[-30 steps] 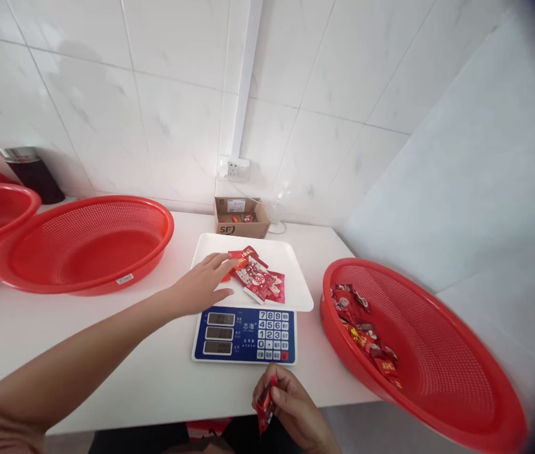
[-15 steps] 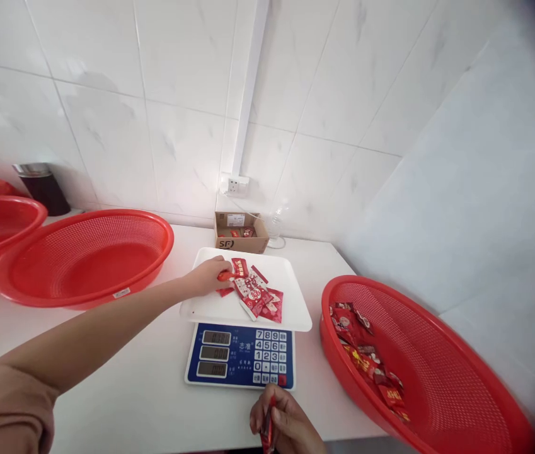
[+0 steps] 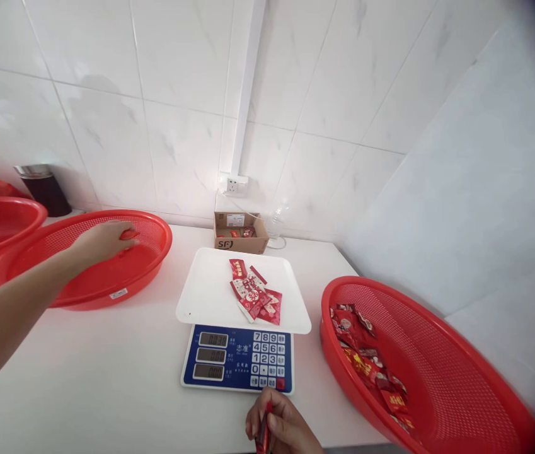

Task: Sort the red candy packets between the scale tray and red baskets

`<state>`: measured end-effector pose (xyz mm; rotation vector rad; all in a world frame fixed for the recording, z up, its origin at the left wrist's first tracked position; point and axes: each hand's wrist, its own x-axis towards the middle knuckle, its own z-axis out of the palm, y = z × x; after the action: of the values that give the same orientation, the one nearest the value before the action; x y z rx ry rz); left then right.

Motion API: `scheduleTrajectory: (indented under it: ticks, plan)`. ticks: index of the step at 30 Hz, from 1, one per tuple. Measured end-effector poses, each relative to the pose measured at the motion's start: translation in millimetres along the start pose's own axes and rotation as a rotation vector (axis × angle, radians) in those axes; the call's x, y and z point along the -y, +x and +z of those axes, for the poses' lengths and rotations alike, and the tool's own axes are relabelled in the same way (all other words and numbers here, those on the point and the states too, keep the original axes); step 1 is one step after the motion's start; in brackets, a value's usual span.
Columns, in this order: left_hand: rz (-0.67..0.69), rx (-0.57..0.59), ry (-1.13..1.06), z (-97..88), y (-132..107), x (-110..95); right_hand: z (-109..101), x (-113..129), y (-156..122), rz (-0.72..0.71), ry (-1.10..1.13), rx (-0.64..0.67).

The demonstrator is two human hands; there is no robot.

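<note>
A red packet (image 3: 262, 438) is pinched by the fingers of the right hand (image 3: 286, 425). Just beyond them, a scale (image 3: 241, 366) is set, more packets (image 3: 252, 293) being carried on its tray (image 3: 205, 290). A red piece (image 3: 128, 234) is gripped by the left hand's (image 3: 101, 243) curled fingers, a basket (image 3: 149, 279) being placed beneath. Right of the right fingers, candy (image 3: 368, 366) is held in another basket (image 3: 460, 372).

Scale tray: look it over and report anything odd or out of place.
One small oddity: a dark speck near the near-left corner of the white tray, standing out on its bare surface. I can't tell whether it's dirt or damage. The packets lie loosely overlapped, within the rim.
</note>
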<state>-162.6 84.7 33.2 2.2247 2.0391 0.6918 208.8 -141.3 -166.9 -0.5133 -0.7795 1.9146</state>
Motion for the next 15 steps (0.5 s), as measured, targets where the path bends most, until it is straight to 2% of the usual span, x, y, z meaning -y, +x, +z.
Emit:
scheduleTrajectory:
  ticks: [2,5,7,11,13,15]
  plan:
    - [-0.006,0.011,0.046,1.1,-3.9,4.1,-2.4,-1.4,0.4,0.001,0.006,0.015]
    - [0.070,0.017,0.059,14.4,-10.3,-18.7,-3.9,-2.4,1.3,0.001,0.004,0.022]
    - [0.182,0.076,0.024,31.2,-15.0,-49.2,-3.2,-2.0,1.9,-0.002,0.001,0.012]
    - [0.445,0.301,-0.084,75.5,-23.4,-120.7,-0.9,-0.7,1.9,0.000,-0.005,0.004]
    - [0.512,0.370,-0.114,95.9,-23.8,-150.5,-1.1,-0.9,1.4,-0.003,-0.014,-0.003]
    - [0.530,0.410,-0.126,111.0,-20.5,-171.9,-2.3,-1.5,0.8,-0.008,-0.029,-0.028]
